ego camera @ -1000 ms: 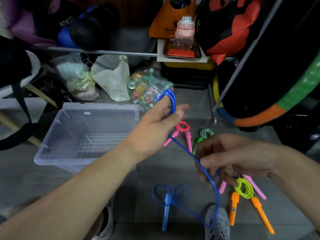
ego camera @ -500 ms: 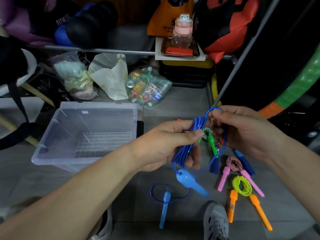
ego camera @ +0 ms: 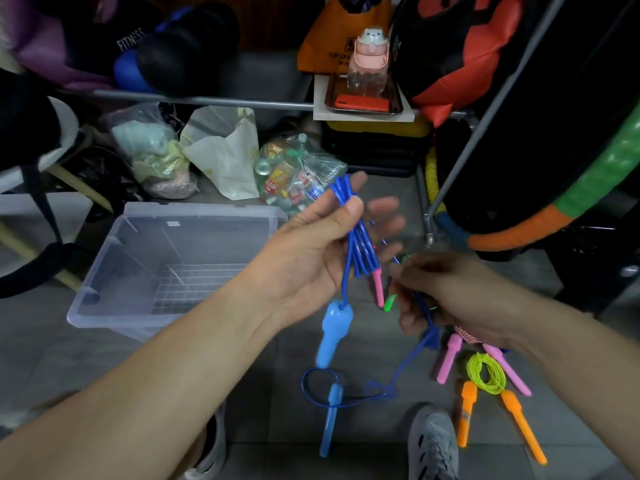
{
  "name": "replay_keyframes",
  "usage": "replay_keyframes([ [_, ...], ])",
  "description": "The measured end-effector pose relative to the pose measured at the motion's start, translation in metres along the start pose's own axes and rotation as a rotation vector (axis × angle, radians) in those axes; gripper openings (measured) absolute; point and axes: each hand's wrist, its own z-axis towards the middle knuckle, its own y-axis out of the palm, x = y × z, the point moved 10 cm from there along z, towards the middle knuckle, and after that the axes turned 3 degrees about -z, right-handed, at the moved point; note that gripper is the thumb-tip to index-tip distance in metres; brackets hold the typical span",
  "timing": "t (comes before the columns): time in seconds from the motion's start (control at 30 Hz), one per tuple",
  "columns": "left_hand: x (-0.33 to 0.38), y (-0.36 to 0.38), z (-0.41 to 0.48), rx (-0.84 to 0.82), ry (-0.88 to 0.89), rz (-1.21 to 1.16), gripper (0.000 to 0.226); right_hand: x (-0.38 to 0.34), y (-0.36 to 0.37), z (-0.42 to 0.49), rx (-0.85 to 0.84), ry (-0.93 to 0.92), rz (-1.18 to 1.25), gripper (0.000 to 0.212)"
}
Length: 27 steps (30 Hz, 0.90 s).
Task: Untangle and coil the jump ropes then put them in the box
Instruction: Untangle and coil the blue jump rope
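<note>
One blue jump rope (ego camera: 357,239) is noted in hand, approx. half gathered. The gathered part forms a tight bundle of parallel strands, glossy thin cord, w/ folded ends sticking up past the thumb tip. The bundle is pinched btwn thumb and fingers of the left hand (ego camera: 308,261), palm turned toward the camera; the remaining fingers are spread loosely behind the cord.

A light-blue handle (ego camera: 334,332), chunky and rounded at the top, is hung from the bundle's lower end, below the left palm and clear of the floor.

From the bundle a single strand is led across to the right hand (ego camera: 450,292). That hand is motion-blurred; its fingers are seen curled round the strand. Below it the cord is dropped to the grey tile floor (ego camera: 270,445), kinked nr the shoe, then looped round the top of the second light-blue handle (ego camera: 329,420), which is laid flat on the tiles.

The clear plastic box (ego camera: 194,216) is set on the floor just left of the left hand, open-topped, grid pattern visible thru its base. No part of the blue rope is inside it.

Other ropes are laid on the floor under and beside the right forearm:
- yellow-green rope (ego camera: 485,372), coiled, w/ orange handles
- pink-handled rope (ego camera: 450,358), coil partly hidden by the wrist

A grey shoe (ego camera: 433,445) is seen at the bottom edge.
</note>
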Motion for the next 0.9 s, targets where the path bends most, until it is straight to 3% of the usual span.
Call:
replay_keyframes([
  [0.07, 0.012, -0.010, 0.004, 0.057, 0.064, 0.001, 0.047, 0.000, 0.009, -0.003, -0.081, 0.016, -0.051, 0.022],
  [0.17, 0.026, -0.024, 0.007, 0.096, 0.152, 0.059, 0.028, 0.000, 0.031, -0.015, -0.288, 0.003, -0.281, 0.019],
  [0.27, 0.033, -0.035, 0.010, 0.138, 0.209, 0.254, 0.021, -0.001, 0.050, -0.030, -0.503, -0.022, -0.359, 0.016],
  [0.33, 0.030, -0.036, 0.010, 0.144, 0.206, 0.462, 0.018, -0.013, 0.049, -0.035, -0.555, -0.132, -0.362, 0.015],
  [0.4, 0.016, -0.033, 0.008, 0.115, 0.127, 0.684, 0.015, -0.034, 0.035, -0.034, -0.496, -0.264, -0.233, 0.016],
  [0.5, -0.009, -0.020, 0.002, -0.011, 0.011, 0.905, 0.033, -0.058, 0.005, -0.029, -0.341, -0.381, 0.158, 0.026],
  [0.6, -0.025, -0.004, -0.009, -0.143, -0.062, 0.991, 0.035, -0.059, -0.028, -0.014, -0.043, -0.419, 0.297, 0.010],
  [0.7, -0.038, 0.004, -0.018, -0.246, -0.172, 0.874, 0.038, -0.052, -0.046, -0.007, 0.174, -0.425, 0.255, 0.018],
  [0.8, -0.043, 0.014, -0.023, -0.289, -0.275, 0.609, 0.041, -0.050, -0.045, -0.008, 0.248, -0.405, 0.119, 0.014],
  [0.9, -0.041, 0.026, -0.025, -0.327, -0.307, 0.343, 0.047, -0.045, -0.037, -0.009, 0.211, -0.354, 0.006, 0.031],
])
